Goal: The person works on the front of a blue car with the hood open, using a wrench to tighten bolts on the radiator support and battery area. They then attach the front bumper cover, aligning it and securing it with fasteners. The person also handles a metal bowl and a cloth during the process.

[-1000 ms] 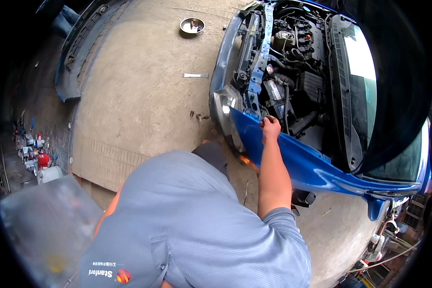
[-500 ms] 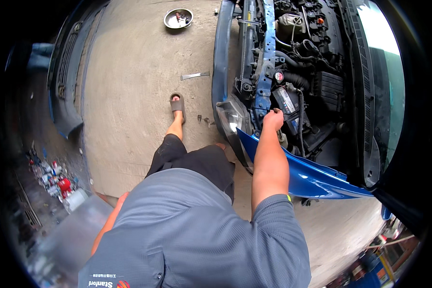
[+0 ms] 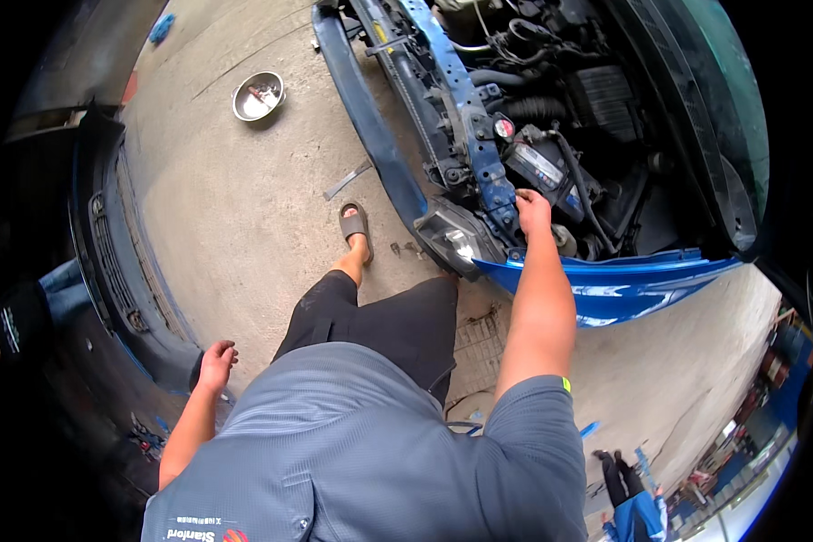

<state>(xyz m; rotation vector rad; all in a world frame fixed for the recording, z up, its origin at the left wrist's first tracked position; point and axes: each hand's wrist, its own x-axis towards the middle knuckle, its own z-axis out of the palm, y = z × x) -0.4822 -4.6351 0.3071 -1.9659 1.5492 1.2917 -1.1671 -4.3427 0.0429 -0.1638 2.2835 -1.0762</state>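
My right hand (image 3: pixel 534 213) is closed, its fingers pinched together at the blue front crossmember (image 3: pixel 486 167) of a car, just in front of the battery (image 3: pixel 538 169). Whatever sits between these fingertips, if anything, is too small to make out. Below the hand lie the headlight (image 3: pixel 461 237) and the blue fender (image 3: pixel 632 294). My left hand (image 3: pixel 217 365) hangs at my left side, empty, with loosely bent fingers apart. It is closest to the end of a detached bumper (image 3: pixel 167 357) and appears not to grip it.
On the concrete floor stand a metal bowl (image 3: pixel 258 97) with small items inside and a flat metal strip (image 3: pixel 347 182). Small parts (image 3: pixel 397 248) lie near my sandalled foot (image 3: pixel 354 226). One person (image 3: pixel 27 316) is beyond the bumper; another in blue (image 3: pixel 637 515) is at lower right.
The view has turned and shifted, so the car appears tilted. My left hand has come into sight beside my body. The right hand stays at the crossmember near the battery.
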